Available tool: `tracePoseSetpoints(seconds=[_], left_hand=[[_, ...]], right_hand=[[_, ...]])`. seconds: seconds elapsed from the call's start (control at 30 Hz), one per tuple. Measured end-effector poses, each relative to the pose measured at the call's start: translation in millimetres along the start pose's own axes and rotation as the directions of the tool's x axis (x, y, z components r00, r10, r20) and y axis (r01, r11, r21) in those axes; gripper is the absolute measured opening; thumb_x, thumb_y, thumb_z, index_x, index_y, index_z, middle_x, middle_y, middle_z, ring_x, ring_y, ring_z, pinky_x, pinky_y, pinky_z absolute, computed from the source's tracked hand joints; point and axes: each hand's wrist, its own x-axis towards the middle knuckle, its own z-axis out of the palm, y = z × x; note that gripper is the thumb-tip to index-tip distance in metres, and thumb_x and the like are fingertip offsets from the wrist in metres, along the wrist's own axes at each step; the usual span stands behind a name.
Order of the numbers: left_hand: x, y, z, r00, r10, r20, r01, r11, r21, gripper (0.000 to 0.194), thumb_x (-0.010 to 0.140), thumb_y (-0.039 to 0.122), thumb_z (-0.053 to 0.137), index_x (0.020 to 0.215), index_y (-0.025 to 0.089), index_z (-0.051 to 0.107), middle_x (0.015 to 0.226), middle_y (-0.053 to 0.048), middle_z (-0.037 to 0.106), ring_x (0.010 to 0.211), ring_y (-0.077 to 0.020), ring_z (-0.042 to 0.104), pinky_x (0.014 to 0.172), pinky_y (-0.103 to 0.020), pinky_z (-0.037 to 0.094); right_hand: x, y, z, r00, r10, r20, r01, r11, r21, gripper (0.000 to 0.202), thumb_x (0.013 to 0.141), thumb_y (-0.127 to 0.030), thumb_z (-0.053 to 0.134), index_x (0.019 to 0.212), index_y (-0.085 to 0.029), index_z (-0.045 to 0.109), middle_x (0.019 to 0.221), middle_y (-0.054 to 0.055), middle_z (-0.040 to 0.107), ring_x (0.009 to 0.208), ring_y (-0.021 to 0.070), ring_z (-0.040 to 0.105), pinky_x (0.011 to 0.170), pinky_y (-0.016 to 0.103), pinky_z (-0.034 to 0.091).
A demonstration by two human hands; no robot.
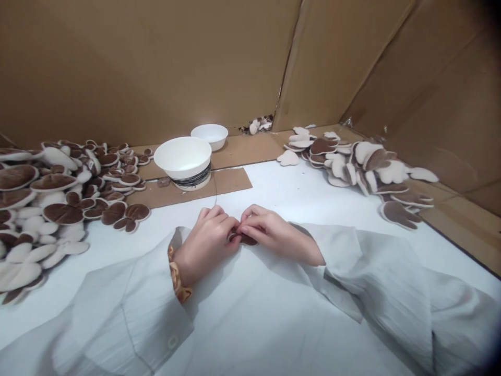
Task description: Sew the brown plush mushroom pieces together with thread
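Note:
My left hand [205, 241] and my right hand [274, 232] meet at the middle of the white table [297, 196], fingertips pinched together on a small brown plush piece [243, 239] that is mostly hidden between them. Both arms wear loose white sleeves resting on the table. A thin dark thread [215, 190] runs from my hands up toward a white bowl [183, 159] with dark thread wound around its base.
A large heap of brown and cream plush pieces [50, 193] covers the left side. Another heap [364, 167] lies at the right. A second white bowl [210, 136] stands behind the first. Cardboard walls [156, 62] enclose the back and right.

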Motion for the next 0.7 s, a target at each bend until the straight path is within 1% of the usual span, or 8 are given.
tracePoseSetpoints(seconds=[0.1, 0.2, 0.33, 0.47, 0.57, 0.7], left_hand=[[0, 1, -0.2, 1.0, 0.0, -0.011, 0.0, 1.0, -0.015, 0.013, 0.077, 0.02, 0.049, 0.071, 0.015, 0.059, 0.065, -0.005, 0.061, 0.076, -0.0196, 0.049, 0.071, -0.036, 0.035], [0, 1, -0.9, 1.0, -0.004, -0.001, 0.004, 0.999, -0.038, 0.012, 0.077, 0.019, 0.049, 0.073, 0.015, 0.059, 0.066, -0.004, 0.061, 0.076, -0.0195, 0.048, 0.071, -0.036, 0.035], [1, 2, -2.6, 0.998, -0.034, 0.046, 0.037, 0.996, -0.084, 0.012, 0.077, 0.017, 0.049, 0.076, 0.015, 0.06, 0.069, -0.004, 0.062, 0.078, -0.0194, 0.048, 0.073, -0.037, 0.035], [1, 2, -3.6, 0.994, -0.05, 0.1, 0.062, 0.99, -0.123, 0.016, 0.078, 0.015, 0.048, 0.084, 0.016, 0.062, 0.071, -0.003, 0.062, 0.081, -0.0195, 0.049, 0.076, -0.037, 0.035], [1, 1, -2.8, 0.993, -0.059, 0.106, 0.073, 0.989, -0.128, 0.017, 0.078, 0.014, 0.048, 0.087, 0.015, 0.062, 0.072, -0.003, 0.063, 0.083, -0.0197, 0.05, 0.076, -0.037, 0.035], [0, 0, -0.8, 0.995, -0.051, 0.082, 0.062, 0.989, -0.133, 0.015, 0.079, 0.017, 0.05, 0.088, 0.016, 0.061, 0.072, -0.002, 0.063, 0.083, -0.0203, 0.05, 0.076, -0.037, 0.035]], right_hand=[[-1, 0, 1, 1.0, -0.028, 0.009, 0.028, 0.999, -0.037, 0.025, 0.089, -0.021, 0.041, 0.077, -0.017, 0.062, 0.089, 0.004, 0.052, 0.086, 0.0124, 0.051, 0.075, 0.024, 0.042], [-3, 0, 3, 0.999, -0.033, 0.009, 0.034, 0.993, -0.109, 0.025, 0.09, -0.021, 0.037, 0.079, -0.016, 0.06, 0.089, 0.004, 0.049, 0.081, 0.0122, 0.05, 0.075, 0.026, 0.042], [-4, -2, 3, 1.0, 0.009, 0.03, -0.004, 0.984, -0.176, 0.026, 0.09, -0.019, 0.032, 0.075, -0.015, 0.053, 0.087, 0.005, 0.046, 0.074, 0.0125, 0.048, 0.072, 0.029, 0.042], [-7, -2, 0, 0.997, 0.076, -0.003, -0.076, 0.983, -0.167, 0.026, 0.089, -0.016, 0.027, 0.069, -0.016, 0.043, 0.08, 0.003, 0.044, 0.067, 0.0116, 0.047, 0.065, 0.029, 0.043], [-10, 1, -2, 0.996, 0.083, -0.043, -0.09, 0.972, -0.215, 0.024, 0.088, -0.015, 0.027, 0.069, -0.017, 0.041, 0.078, 0.003, 0.045, 0.066, 0.0123, 0.048, 0.063, 0.029, 0.042], [-13, 6, -4, 0.994, 0.096, -0.058, -0.109, 0.945, -0.309, 0.025, 0.088, -0.016, 0.028, 0.068, -0.016, 0.043, 0.081, 0.006, 0.049, 0.071, 0.0149, 0.05, 0.068, 0.032, 0.043]])
